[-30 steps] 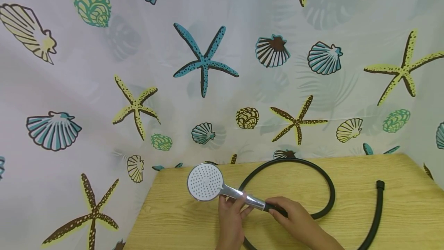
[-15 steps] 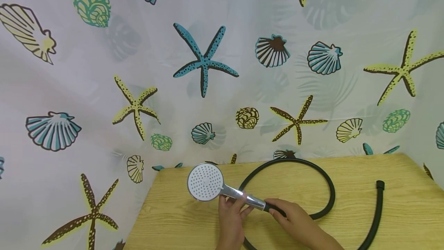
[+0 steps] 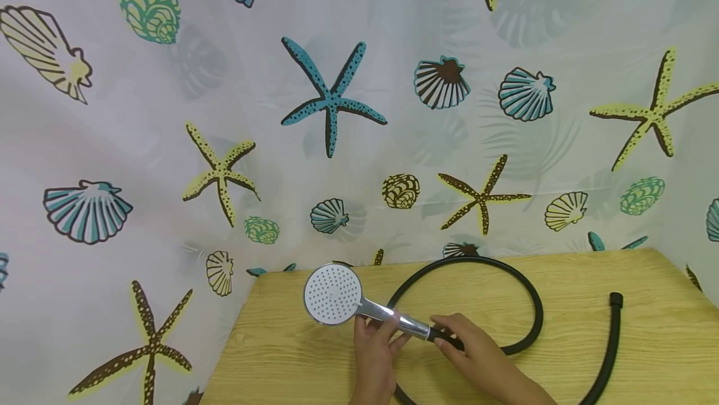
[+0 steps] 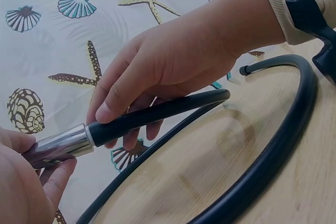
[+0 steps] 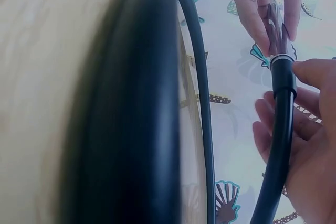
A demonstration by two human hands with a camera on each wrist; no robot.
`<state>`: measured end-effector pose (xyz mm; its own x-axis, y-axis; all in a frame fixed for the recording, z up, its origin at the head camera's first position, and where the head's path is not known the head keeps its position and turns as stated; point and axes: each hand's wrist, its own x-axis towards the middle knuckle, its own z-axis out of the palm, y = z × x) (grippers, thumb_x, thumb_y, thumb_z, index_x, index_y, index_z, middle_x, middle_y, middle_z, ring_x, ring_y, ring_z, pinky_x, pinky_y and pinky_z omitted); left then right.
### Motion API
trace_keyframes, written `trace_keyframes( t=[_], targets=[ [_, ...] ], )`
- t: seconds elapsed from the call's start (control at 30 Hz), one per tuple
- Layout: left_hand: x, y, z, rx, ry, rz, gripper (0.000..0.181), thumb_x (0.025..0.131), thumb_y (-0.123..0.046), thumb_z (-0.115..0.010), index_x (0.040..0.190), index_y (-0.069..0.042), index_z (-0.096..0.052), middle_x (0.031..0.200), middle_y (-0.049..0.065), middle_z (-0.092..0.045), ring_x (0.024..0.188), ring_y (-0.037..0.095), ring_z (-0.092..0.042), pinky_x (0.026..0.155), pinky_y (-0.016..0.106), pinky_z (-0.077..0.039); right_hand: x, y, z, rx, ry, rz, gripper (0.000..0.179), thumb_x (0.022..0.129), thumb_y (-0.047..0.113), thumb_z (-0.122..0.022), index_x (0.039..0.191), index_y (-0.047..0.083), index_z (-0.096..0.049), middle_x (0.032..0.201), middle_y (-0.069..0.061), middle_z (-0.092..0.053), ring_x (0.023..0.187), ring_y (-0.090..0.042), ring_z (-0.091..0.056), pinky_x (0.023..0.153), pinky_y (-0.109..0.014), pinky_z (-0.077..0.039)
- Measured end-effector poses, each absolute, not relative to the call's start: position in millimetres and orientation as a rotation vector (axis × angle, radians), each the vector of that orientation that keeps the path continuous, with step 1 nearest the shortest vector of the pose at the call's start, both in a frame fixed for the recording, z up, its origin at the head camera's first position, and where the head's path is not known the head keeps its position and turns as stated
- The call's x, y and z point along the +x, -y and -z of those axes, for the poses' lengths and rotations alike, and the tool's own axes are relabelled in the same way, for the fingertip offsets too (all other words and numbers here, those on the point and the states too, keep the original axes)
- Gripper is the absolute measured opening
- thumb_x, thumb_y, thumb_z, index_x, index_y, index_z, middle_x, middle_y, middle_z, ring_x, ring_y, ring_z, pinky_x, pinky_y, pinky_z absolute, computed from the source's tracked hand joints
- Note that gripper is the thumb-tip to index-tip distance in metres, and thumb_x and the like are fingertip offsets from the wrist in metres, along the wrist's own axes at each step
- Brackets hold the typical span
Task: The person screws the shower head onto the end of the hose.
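Note:
A chrome handheld shower head (image 3: 332, 294) with a round white spray face is held above the table, tilted with its face toward the camera. My left hand (image 3: 373, 358) grips its shiny handle (image 4: 63, 145) between thumb and fingers. A black shower hose (image 3: 540, 311) joins the handle's lower end, the joint looking flush in the wrist views. Around the black hose nut (image 5: 284, 77) is my right hand (image 3: 477, 355), thumb on one side and curled fingers on the other. Its fingers look loosely spread in the right wrist view.
The hose loops over the wooden table (image 3: 663, 330), and its free end with a black nut (image 3: 616, 300) points up at the right. A white curtain (image 3: 359, 143) printed with starfish and shells encloses the back and sides.
My right hand's fingers have lifted and shifted slightly at the hose nut. The shower head, left hand and hose loop stay in place.

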<state>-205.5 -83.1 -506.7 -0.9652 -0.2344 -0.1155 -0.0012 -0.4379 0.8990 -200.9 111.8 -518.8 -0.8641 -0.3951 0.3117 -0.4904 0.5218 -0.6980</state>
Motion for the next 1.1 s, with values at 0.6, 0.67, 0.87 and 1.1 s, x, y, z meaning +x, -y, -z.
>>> trace_keyframes(
  t=[0.6,0.67,0.87,1.1],
  targets=[
    [-205.2,82.8,505.8,0.320,1.560,2.530,0.044,0.092,-0.011,-0.072,0.126,-0.010,-0.044,0.108,0.012,-0.063,0.098,0.023,-0.072,0.090,0.045,-0.065,-199.4,-108.3,519.9,0.795,2.424,-1.225,0.033,0.088,0.007,-0.077,0.118,0.014,-0.067,0.115,0.010,-0.063,0.101,-0.010,-0.063,0.088,-0.033,-0.064],
    [-205.3,82.5,505.8,0.321,1.557,2.529,0.043,0.092,-0.011,-0.072,0.125,-0.009,-0.045,0.107,0.011,-0.063,0.097,0.023,-0.072,0.090,0.045,-0.065,-199.4,-108.2,520.2,0.799,2.416,-1.220,0.032,0.087,0.005,-0.077,0.116,0.015,-0.067,0.113,0.010,-0.063,0.100,-0.008,-0.063,0.088,-0.032,-0.064],
    [-203.8,81.7,505.1,0.315,1.553,2.527,0.044,0.092,-0.010,-0.072,0.127,-0.008,-0.044,0.109,0.012,-0.063,0.097,0.022,-0.072,0.090,0.046,-0.065,-200.2,-108.2,521.8,0.803,2.423,-1.228,0.032,0.087,0.004,-0.077,0.115,0.015,-0.067,0.111,0.009,-0.063,0.099,-0.006,-0.063,0.087,-0.029,-0.064],
    [-204.4,81.6,505.2,0.336,1.553,2.531,0.045,0.093,-0.009,-0.071,0.127,-0.009,-0.043,0.109,0.012,-0.063,0.097,0.023,-0.072,0.090,0.046,-0.065,-200.4,-108.8,520.8,0.777,2.469,-1.246,0.029,0.090,0.007,-0.075,0.116,0.016,-0.067,0.110,0.010,-0.064,0.097,-0.004,-0.062,0.082,-0.026,-0.061]
  ],
)
